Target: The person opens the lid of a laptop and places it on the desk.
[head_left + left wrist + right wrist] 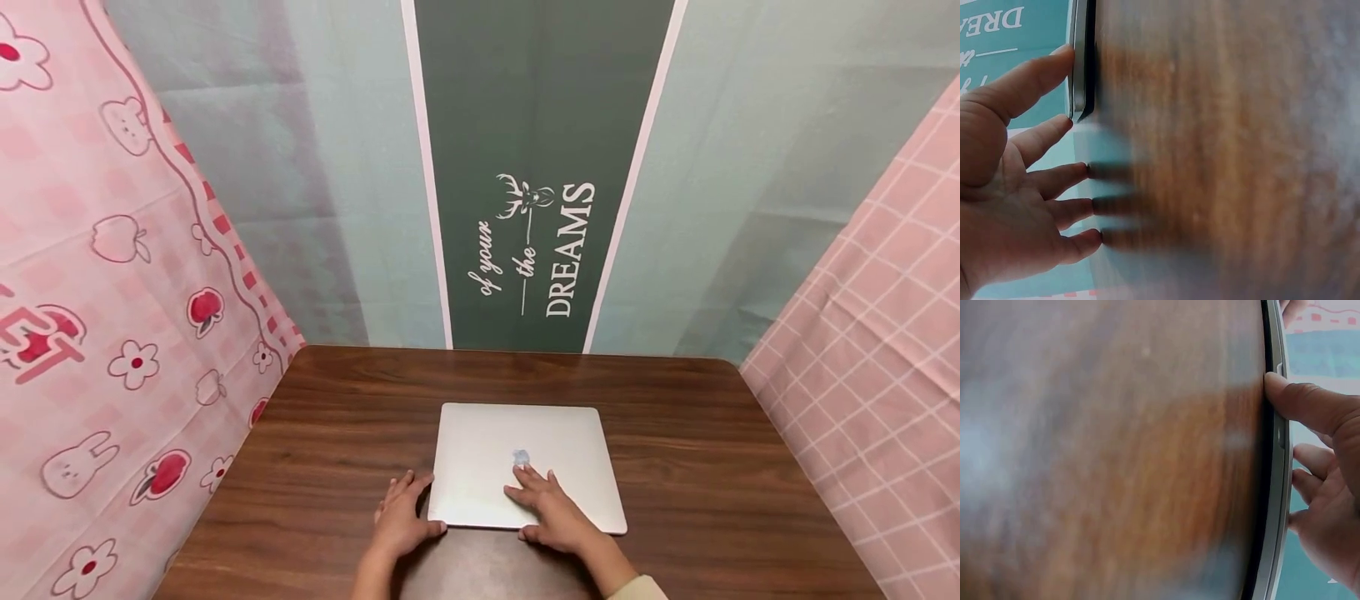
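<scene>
Closed laptop [472, 458] lies at head view's 6 o'clock on table [675, 467]. L hand [400, 521] spread at its 8 o'clock corner; R hand [555, 512] spread on lid, approx 5 o'clock. Best steadied w/ light, even pressure from 2 hands. R wrist view shows notch [1280, 436] by thumb [1310, 403]; head view doesn't.
</scene>
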`<state>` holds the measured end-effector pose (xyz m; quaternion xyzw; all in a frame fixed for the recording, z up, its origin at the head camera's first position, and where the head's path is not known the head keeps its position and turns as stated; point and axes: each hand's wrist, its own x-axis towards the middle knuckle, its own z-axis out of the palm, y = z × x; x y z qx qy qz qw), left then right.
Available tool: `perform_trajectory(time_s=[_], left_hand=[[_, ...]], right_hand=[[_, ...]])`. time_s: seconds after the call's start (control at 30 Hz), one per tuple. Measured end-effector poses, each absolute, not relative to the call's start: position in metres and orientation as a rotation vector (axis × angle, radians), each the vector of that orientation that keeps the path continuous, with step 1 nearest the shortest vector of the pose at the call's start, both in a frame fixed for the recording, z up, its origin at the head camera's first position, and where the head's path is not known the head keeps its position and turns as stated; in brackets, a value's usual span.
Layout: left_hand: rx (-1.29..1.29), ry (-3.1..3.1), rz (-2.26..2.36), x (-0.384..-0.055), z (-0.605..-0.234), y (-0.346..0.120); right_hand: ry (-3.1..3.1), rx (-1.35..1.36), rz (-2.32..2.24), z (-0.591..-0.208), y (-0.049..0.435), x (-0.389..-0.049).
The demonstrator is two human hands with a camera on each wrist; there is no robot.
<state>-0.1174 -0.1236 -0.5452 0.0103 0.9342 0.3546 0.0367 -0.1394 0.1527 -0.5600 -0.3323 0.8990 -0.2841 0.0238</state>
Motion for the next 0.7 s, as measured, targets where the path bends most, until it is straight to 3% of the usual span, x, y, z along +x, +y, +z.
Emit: perform_trajectory(time_s=[0.7], left_hand=[[0.030, 2.881, 1.099, -0.1150, -0.5446, -0.1225]], right_hand=[[2.693, -1.010, -0.968, -0.5603, 0.1534, -0.1410]])
